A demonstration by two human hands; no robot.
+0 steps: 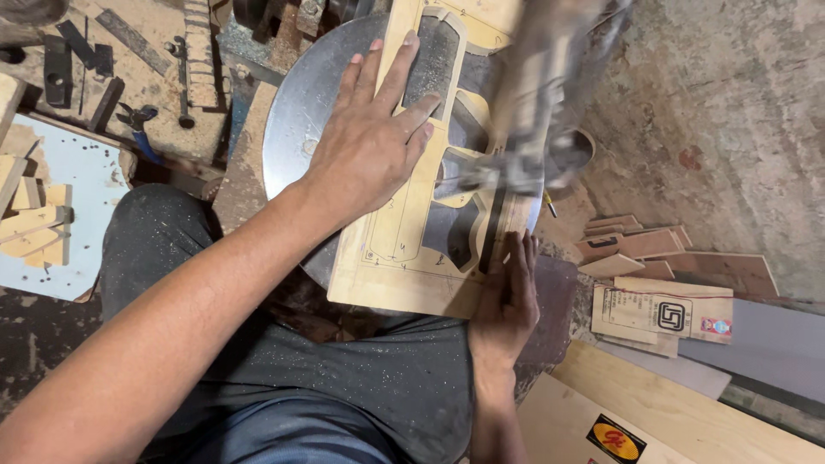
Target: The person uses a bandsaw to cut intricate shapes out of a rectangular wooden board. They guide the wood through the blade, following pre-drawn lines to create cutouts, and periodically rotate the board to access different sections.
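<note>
Round grey metal saw table (296, 112) was the anchor; everything below is placed relative to it.

On top of it lay one pale plywood panel with pencilled outlines and curved cut-outs (404, 232), overhanging the table's near edge toward the person's lap. At least four openings already cut; blur hid the far end, so the exact count can't be told.

Above the table's right half: one saw arm (537, 94), motion-blurred, over the cut-outs.

Left hand (369, 142): flat on the panel over the table centre, fingers spread and released, pressing rather than gripping. Right hand (507, 296): at the panel's near right corner, just off the table edge, fingers curled against the edge; whether it pinched or only pushed, can't tell.

Judgement: good form here meant steady downward pressure, slow feed along the pencil line, turning the panel and not forcing the blade, fingertips kept clear of the saw arm.

Right of the table: one loose stack of plywood offcuts (653, 258), roughly eight. Left of it: one blue-handled pair of pliers (137, 120).
</note>
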